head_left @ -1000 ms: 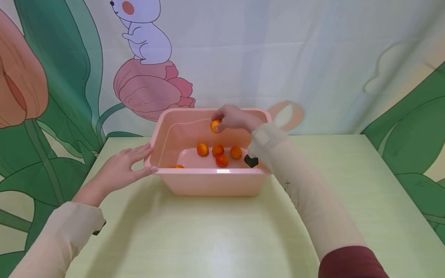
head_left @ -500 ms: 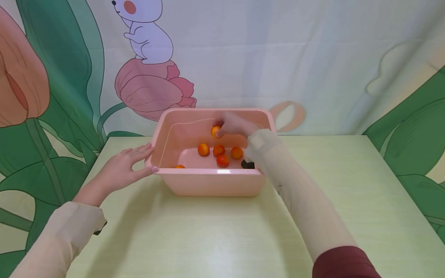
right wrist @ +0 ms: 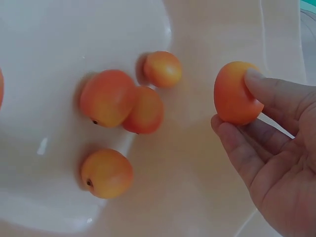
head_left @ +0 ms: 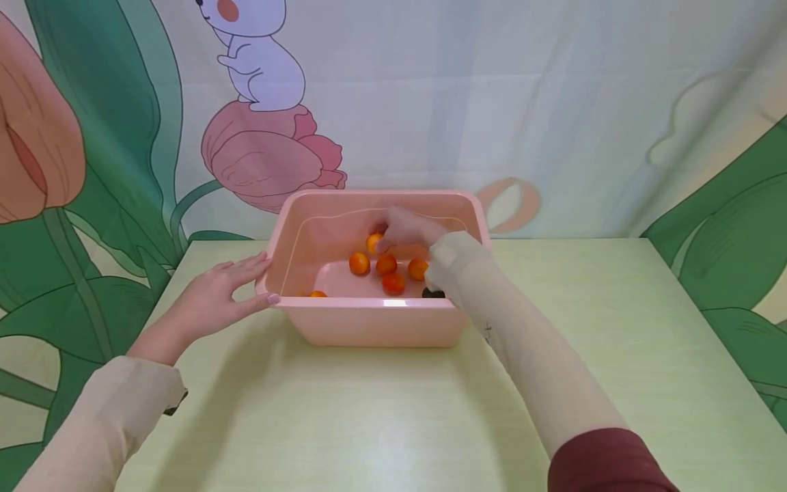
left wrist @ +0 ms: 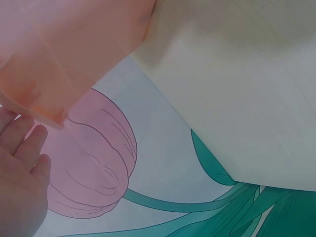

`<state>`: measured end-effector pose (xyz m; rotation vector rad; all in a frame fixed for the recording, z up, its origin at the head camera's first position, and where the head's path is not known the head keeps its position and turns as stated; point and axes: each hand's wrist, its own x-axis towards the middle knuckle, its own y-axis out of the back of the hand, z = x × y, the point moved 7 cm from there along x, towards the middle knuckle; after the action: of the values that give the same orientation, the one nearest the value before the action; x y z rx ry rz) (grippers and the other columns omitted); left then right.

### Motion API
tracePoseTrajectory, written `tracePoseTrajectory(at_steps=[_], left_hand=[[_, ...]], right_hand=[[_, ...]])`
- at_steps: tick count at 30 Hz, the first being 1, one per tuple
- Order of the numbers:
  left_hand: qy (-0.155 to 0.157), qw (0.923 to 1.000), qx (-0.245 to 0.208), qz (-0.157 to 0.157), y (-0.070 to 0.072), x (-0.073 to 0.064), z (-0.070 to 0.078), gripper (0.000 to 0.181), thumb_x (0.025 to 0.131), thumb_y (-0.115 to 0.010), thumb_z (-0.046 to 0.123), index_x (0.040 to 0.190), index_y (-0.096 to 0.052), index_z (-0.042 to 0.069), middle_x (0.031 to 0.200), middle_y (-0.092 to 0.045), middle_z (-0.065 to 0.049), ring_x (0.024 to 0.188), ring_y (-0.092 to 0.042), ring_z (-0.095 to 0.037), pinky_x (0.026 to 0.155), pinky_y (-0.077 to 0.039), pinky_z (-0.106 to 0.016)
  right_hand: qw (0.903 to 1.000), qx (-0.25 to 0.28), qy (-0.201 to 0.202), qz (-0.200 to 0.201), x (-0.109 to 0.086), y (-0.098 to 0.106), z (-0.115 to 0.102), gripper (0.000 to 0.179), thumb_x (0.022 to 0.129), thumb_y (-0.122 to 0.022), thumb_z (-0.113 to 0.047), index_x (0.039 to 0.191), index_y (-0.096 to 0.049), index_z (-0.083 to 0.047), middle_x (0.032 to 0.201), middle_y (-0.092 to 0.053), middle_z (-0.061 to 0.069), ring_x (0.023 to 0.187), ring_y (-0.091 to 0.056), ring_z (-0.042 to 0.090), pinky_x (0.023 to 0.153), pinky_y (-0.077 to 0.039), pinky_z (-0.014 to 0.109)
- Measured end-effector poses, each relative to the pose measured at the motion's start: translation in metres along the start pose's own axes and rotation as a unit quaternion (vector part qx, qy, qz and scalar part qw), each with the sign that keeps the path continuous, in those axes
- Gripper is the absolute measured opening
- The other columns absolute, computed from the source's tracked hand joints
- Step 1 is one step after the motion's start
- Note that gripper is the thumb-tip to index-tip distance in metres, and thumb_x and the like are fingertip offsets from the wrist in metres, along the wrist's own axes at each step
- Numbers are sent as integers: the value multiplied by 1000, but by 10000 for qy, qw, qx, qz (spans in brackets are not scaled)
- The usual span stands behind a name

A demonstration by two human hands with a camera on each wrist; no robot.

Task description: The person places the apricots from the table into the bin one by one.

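A pink plastic tub (head_left: pixel 375 323) stands on the table against the back cloth. Inside it, my right hand (head_left: pixel 407 228) pinches a small orange-red fruit, an apricot by its look (right wrist: pixel 238 93), between thumb and fingers, above the tub floor. Several more such apricots lie below, one of them (head_left: pixel 359 264) just left of the held one; another (head_left: pixel 318 294) is partly hidden by the front rim. At the tub's left end rests my left hand (head_left: pixel 212 298), fingers extended and thumb on the front corner; the left wrist view catches its fingertips (left wrist: pixel 40 136) at the rim.
A pale green table (head_left: pixel 369 410) extends in front of the tub and to both sides. Behind it hangs a cloth (head_left: pixel 430 102) printed with flowers and a white animal. The tub's walls surround my right hand.
My right hand, holding the apricot, has sunk lower into the tub. The left hand keeps its place on the rim, and the lying apricots stay put.
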<state>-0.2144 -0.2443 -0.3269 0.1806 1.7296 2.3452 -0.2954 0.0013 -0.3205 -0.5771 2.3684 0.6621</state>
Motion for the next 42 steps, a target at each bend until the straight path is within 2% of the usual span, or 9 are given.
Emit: tracePoseTrajectory(at_steps=[4, 10, 15, 17, 21, 25, 33, 36, 42], left_hand=[[29, 10000, -8, -22, 1, -1, -1, 74, 81, -47, 58, 139, -29, 16, 144, -28, -7, 128, -26, -42, 102, -22, -59], [38, 10000, -10, 12, 1, -2, -1, 74, 81, -48, 58, 139, -29, 17, 144, -28, -7, 128, -27, -42, 101, -22, -59], [34, 9999, -58, 93, -2, -1, -2, 74, 80, -49, 59, 139, -30, 17, 144, -29, -5, 129, -29, -36, 104, -22, -55], [39, 9999, -68, 103, -2, 0, -1, 75, 80, -49, 59, 138, -30, 18, 144, -29, -6, 130, -29, -36, 104, -22, -56], [45, 9999, -74, 117, -3, 0, 0, 75, 79, -49, 59, 138, -30, 17, 144, -29, -6, 129, -28, -37, 103, -23, -56], [33, 9999, -107, 128, -3, -1, 1, 74, 79, -49, 59, 138, -31, 17, 144, -29, -5, 130, -29, -34, 104, -22, -54], [-180, 9998, -11, 126, -3, -1, 4, 73, 81, -48, 57, 138, -31, 15, 143, -30, -7, 129, -31, -33, 106, -21, -52], [-171, 9998, -39, 126, -3, 0, 5, 73, 81, -49, 58, 138, -31, 15, 143, -30, -7, 129, -31, -33, 105, -21, -53], [-98, 9999, -50, 93, -5, 1, 5, 74, 80, -48, 59, 138, -31, 16, 144, -29, -6, 129, -30, -34, 104, -22, -55]], right_hand=[[9997, -124, 151, -140, 8, -3, 2, 17, 79, -56, -21, 96, -56, -23, 103, -56, 5, 98, -47, 22, 62, -40, 42], [9998, 140, -21, -139, 13, -3, 9, 28, 75, -63, -20, 102, -56, -24, 100, -58, 2, 92, -48, 23, 64, -40, 41], [9996, -172, 133, -162, 22, -2, 12, 31, 77, -63, -20, 106, -52, -21, 96, -57, 3, 81, -46, 21, 60, -39, 39], [9994, -274, 139, -157, 26, -1, 14, 30, 78, -62, -20, 106, -51, -21, 98, -56, 3, 82, -45, 21, 60, -39, 40], [9998, -187, -30, -114, 30, 1, 18, 33, 77, -63, -20, 108, -51, -22, 105, -56, 3, 95, -45, 21, 66, -40, 41], [9997, 29, -155, -163, 35, 0, 22, 36, 73, -66, -21, 106, -53, -24, 109, -55, 4, 92, -46, 22, 68, -39, 40], [9986, -133, 140, -487, 43, -3, 23, 35, 76, -64, -21, 109, -51, -22, 98, -56, 4, 76, -46, 21, 65, -41, 37], [9980, -88, 172, -607, 44, -4, 24, 33, 77, -63, -22, 107, -51, -22, 96, -58, 4, 72, -46, 21, 64, -40, 36], [9976, -126, 367, -579, 43, -4, 23, 29, 77, -65, -20, 103, -52, -17, 91, -58, 5, 68, -45, 20, 63, -38, 34]])
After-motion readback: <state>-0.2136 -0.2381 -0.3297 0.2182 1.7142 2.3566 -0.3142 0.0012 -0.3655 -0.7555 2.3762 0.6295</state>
